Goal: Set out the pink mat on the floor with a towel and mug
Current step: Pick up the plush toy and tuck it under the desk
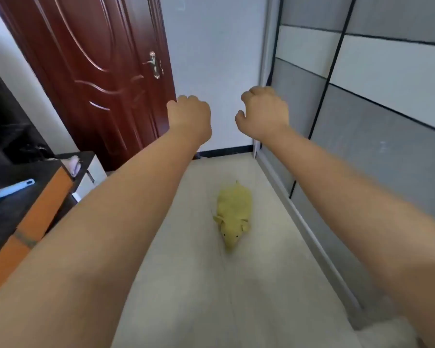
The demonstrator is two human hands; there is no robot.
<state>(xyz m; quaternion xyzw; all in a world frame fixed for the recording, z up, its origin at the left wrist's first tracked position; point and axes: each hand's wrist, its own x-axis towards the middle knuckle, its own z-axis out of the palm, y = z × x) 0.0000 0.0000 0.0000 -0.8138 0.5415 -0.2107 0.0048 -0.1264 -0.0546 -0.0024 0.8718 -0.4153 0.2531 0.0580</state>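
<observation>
There are no words, numbers, or signs to read here.

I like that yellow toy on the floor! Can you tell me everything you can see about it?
The yellow toy looks like a soft plush animal, maybe a mouse, with a pointed snout, two dark eyes and small floppy ears. It lies flat on the pale floor, snout toward the camera, body stretching away toward the far wall. Nothing but the floor touches it.
</observation>
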